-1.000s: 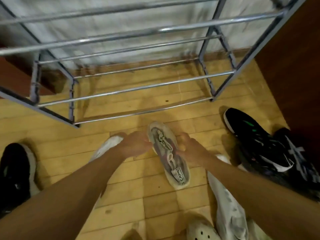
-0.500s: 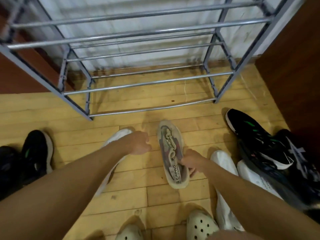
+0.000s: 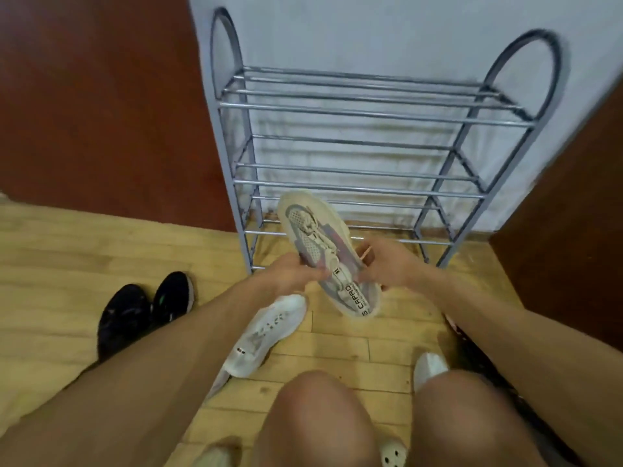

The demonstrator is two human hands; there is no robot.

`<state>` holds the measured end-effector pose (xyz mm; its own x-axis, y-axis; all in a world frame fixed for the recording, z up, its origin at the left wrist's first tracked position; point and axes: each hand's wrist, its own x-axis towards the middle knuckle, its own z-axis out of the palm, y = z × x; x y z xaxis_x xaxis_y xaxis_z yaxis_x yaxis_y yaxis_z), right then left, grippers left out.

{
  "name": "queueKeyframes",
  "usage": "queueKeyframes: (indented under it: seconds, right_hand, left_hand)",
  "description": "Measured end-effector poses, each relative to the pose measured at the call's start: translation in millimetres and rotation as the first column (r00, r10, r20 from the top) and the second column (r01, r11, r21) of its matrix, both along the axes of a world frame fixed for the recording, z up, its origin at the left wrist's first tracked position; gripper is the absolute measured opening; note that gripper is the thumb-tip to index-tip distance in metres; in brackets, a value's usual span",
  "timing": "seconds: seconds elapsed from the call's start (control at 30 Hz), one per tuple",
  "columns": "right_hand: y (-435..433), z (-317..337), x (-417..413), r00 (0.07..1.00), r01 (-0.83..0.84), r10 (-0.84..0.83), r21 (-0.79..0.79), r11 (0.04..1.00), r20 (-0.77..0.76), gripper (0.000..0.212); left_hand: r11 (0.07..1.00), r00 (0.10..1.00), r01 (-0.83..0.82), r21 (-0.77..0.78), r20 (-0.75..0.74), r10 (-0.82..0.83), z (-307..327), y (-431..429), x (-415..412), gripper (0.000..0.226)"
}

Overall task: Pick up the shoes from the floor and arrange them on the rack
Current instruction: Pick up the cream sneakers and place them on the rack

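Nearest to the camera are two bare knees (image 3: 323,416), and between them a white clog with round holes (image 3: 392,453) shows on the pale wooden plank floor (image 3: 67,247). A little farther, a white mesh sneaker (image 3: 266,335) lies on the floor under the left forearm, its toe pointing away and to the right. To the left of it, a pair of black sneakers (image 3: 145,311) stands side by side, well apart from the hands.

Beyond the white sneaker, both hands hold one beige and grey laced sneaker with black letters on its heel (image 3: 323,251). The left hand (image 3: 293,274) grips its left side near the middle. The right hand (image 3: 387,264) grips its right side near the opening. The sneaker lies between the hands, heel toward the person and toe away. Its toe overlaps the lower rails of the grey metal shoe rack (image 3: 354,109); I cannot tell if they touch. The rack stands against a white wall (image 3: 371,35).
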<state>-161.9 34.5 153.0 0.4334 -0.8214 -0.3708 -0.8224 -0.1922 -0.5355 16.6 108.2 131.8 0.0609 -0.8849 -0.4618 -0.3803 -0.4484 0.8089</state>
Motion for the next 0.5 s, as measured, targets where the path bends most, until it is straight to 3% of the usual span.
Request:
queueKeyframes:
  seconds: [0.13,0.37,0.5]
  right_hand:
    - [24,64,57,0.994,-0.093,0.1,-0.133,0.987,0.053,0.036]
    - [101,78,167,0.937,-0.216,0.232,-0.089,0.972,0.263,0.035]
    - [146,51,207,0.922,-0.318,0.285,0.091,0.944,0.263,0.053]
  left_hand:
    - [0.93,0.922,-0.34,-0.137,-0.244,0.301,46,41,29,0.025]
    - [0.776,0.726,-0.623,-0.096,-0.442,0.527,57,139,118,0.05]
    - [0.651,0.59,-0.758,-0.038,-0.464,0.661,30,196,152,0.054]
